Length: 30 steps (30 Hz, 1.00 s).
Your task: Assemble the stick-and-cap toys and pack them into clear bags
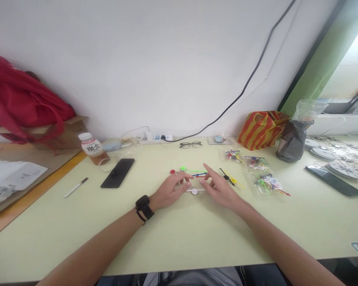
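Note:
Thin coloured plastic pointers with round hubs, looking like clock hands, lie on the table between and around my hands. My left hand (171, 190) rests on the table with fingers curved and apart, its fingertips beside a blue pointer (199, 174). A red hub (172, 172) and a green hub (183, 169) show just beyond it. My right hand (222, 190) has its index finger stretched out and thumb apart, near the tips of the blue and red pointers. A white hub (194, 192) lies between both hands. Black pointers (226, 177) and yellow ones (236, 181) lie right of my right hand.
Clear bags of pointers (268, 183) lie to the right, near a striped bag (261, 129), a grey bag (292, 141), a phone (332, 180) and stacked discs (344, 169). Leftward are a black phone (118, 173), a marker (76, 188) and a bottle (94, 149). Glasses (191, 145) lie behind.

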{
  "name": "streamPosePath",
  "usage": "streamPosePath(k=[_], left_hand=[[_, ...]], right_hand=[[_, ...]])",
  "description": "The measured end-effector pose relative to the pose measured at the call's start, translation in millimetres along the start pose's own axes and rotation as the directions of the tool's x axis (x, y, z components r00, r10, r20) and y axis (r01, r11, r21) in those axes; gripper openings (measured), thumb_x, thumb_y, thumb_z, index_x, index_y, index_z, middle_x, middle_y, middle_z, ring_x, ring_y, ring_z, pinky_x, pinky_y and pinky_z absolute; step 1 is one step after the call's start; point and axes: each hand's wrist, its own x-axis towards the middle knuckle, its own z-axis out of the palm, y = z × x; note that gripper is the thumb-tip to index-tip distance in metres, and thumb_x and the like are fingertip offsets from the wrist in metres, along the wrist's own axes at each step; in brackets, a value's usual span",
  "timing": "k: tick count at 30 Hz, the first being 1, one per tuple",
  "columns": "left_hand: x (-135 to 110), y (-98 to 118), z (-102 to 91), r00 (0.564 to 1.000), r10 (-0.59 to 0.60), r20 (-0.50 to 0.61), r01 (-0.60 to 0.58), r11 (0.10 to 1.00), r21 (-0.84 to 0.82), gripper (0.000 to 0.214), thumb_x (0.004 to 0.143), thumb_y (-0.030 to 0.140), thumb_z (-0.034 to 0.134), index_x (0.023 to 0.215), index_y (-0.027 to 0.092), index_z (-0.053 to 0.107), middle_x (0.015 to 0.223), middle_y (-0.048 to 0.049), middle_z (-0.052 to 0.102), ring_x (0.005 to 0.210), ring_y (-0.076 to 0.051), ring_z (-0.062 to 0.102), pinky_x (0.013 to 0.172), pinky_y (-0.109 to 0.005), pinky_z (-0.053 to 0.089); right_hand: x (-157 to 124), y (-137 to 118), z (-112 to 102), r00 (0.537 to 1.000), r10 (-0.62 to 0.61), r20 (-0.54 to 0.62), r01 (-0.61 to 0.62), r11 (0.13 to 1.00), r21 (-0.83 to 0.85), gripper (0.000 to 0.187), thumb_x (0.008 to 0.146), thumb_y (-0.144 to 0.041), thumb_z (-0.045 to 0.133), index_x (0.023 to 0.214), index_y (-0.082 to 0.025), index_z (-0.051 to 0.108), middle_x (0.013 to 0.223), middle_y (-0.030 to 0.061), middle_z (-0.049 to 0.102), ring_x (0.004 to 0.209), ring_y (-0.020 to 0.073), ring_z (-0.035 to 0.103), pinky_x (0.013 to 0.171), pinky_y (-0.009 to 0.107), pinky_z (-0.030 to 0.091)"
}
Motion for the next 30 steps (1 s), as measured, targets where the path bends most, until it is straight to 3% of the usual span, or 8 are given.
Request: streamPosePath(k=[3, 6, 7, 9, 12, 15, 23, 30], left_hand=[[1.0, -2.1, 0.1, 0.996, -0.008, -0.083, 0.006, 1.0, -0.022, 0.033, 0.11, 0.041, 0.045, 0.124, 0.023, 0.069, 0.107, -0.0063, 0.071, 0.092, -0.02, 0.062, 0.083, -0.034, 0.048], [1.5, -3.1, -1.0, 0.987, -0.007, -0.162, 0.001, 0.999, -0.039, 0.033, 0.11, 0.039, 0.044, 0.119, 0.022, 0.071, 0.11, -0.0069, 0.071, 0.103, -0.021, 0.064, 0.092, -0.035, 0.048], [1.5, -3.5, -1.5, 0.984, -0.008, -0.178, 0.001, 0.999, -0.041, 0.033, 0.111, 0.038, 0.044, 0.119, 0.022, 0.072, 0.111, -0.0071, 0.071, 0.105, -0.022, 0.064, 0.095, -0.036, 0.048], [1.4, -4.6, -2.3, 0.98, -0.013, -0.198, 0.006, 0.999, -0.036, 0.033, 0.111, 0.038, 0.044, 0.118, 0.022, 0.072, 0.112, -0.0071, 0.071, 0.106, -0.022, 0.064, 0.096, -0.036, 0.048], [0.7, -6.3, -2.4, 0.979, -0.023, -0.205, 0.018, 0.999, -0.027, 0.033, 0.111, 0.038, 0.044, 0.119, 0.023, 0.071, 0.111, -0.0067, 0.071, 0.104, -0.021, 0.065, 0.095, -0.036, 0.048], [0.2, -7.4, -1.4, 0.981, -0.025, -0.194, 0.021, 1.0, -0.024, 0.033, 0.11, 0.039, 0.044, 0.118, 0.023, 0.071, 0.11, -0.0067, 0.071, 0.102, -0.021, 0.065, 0.094, -0.036, 0.049], [0.3, -8.8, -1.1, 0.981, -0.027, -0.193, 0.029, 1.0, 0.005, 0.033, 0.11, 0.042, 0.044, 0.117, 0.023, 0.071, 0.112, -0.0071, 0.071, 0.1, -0.021, 0.064, 0.092, -0.036, 0.05], [1.5, -10.3, -1.3, 0.981, -0.014, -0.193, 0.024, 0.998, 0.051, 0.028, 0.108, 0.039, 0.05, 0.116, 0.023, 0.071, 0.107, -0.0067, 0.071, 0.096, -0.021, 0.062, 0.093, -0.038, 0.05]], right_hand=[[-2.2, -1.1, 1.5, 0.999, 0.051, -0.011, -0.051, 0.999, -0.007, 0.081, 0.103, -0.052, 0.048, 0.169, -0.025, 0.009, 0.117, 0.0076, 0.063, 0.064, 0.0148, 0.058, 0.07, 0.036, 0.054], [-3.1, -7.5, 0.4, 0.997, 0.068, -0.027, -0.068, 0.998, 0.003, 0.073, 0.101, -0.053, 0.052, 0.164, -0.025, 0.028, 0.117, 0.007, 0.063, 0.063, 0.0139, 0.057, 0.07, 0.036, 0.052], [-3.2, -11.1, -1.2, 0.998, 0.062, -0.026, -0.062, 0.998, 0.012, 0.061, 0.1, -0.054, 0.053, 0.153, -0.024, 0.047, 0.115, 0.0069, 0.063, 0.064, 0.0137, 0.057, 0.071, 0.035, 0.051], [-2.9, -19.4, -6.5, 0.999, 0.037, 0.037, -0.04, 0.995, 0.091, 0.042, 0.1, -0.057, 0.054, 0.103, -0.02, 0.074, 0.104, 0.0067, 0.063, 0.07, 0.0153, 0.058, 0.073, 0.034, 0.049], [-1.9, -30.5, -17.0, 0.987, -0.022, 0.162, -0.037, 0.936, 0.35, 0.066, 0.101, -0.061, 0.052, 0.05, -0.02, 0.049, 0.081, 0.0055, 0.056, 0.077, 0.0177, 0.056, 0.072, 0.033, 0.045], [-0.5, -34.3, -24.8, 0.992, -0.024, 0.125, -0.038, 0.881, 0.471, 0.066, 0.1, -0.061, 0.053, 0.049, -0.02, 0.044, 0.076, 0.0036, 0.052, 0.071, 0.0162, 0.049, 0.069, 0.033, 0.04], [-0.7, -36.1, -21.8, 0.992, 0.085, 0.09, -0.112, 0.929, 0.353, 0.052, 0.098, -0.063, 0.056, 0.071, -0.02, 0.06, 0.061, -0.0033, 0.042, 0.059, 0.0134, 0.037, 0.059, 0.03, 0.03], [0.7, -34.1, -20.7, 0.996, 0.012, 0.092, -0.043, 0.936, 0.35, 0.044, 0.095, -0.062, 0.061, 0.082, -0.02, 0.064, 0.074, -0.0004, 0.054, 0.064, 0.0138, 0.04, 0.057, 0.028, 0.032]])
